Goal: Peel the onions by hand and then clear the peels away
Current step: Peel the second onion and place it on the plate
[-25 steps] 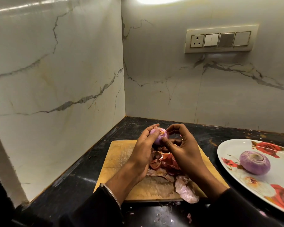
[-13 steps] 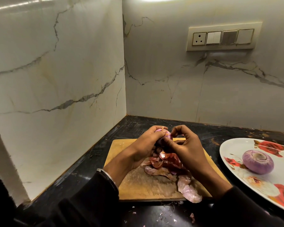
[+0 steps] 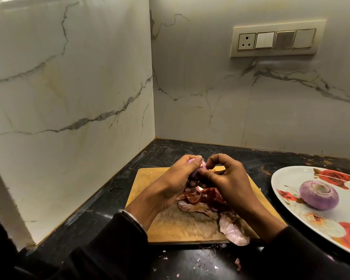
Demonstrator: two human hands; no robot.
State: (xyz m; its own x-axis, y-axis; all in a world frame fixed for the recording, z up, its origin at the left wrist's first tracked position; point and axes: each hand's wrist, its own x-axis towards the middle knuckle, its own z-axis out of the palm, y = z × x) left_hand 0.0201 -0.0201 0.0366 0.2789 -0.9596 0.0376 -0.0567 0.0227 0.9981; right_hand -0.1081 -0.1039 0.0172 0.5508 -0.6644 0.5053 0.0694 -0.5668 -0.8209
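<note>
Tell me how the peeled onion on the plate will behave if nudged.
The peeled onion is round and sits loose on the smooth, shallow plate, so it would likely roll or slide. Its bare, glossy surface probably feels slick. It looks firm, not fragile.

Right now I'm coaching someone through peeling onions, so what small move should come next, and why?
Probably pull the pinched bit of skin off: the left hand grips the onion above the cutting board while the right hand pinches at its top. Then let it drop onto the peels below; a peeled onion already sits on the plate.
</note>
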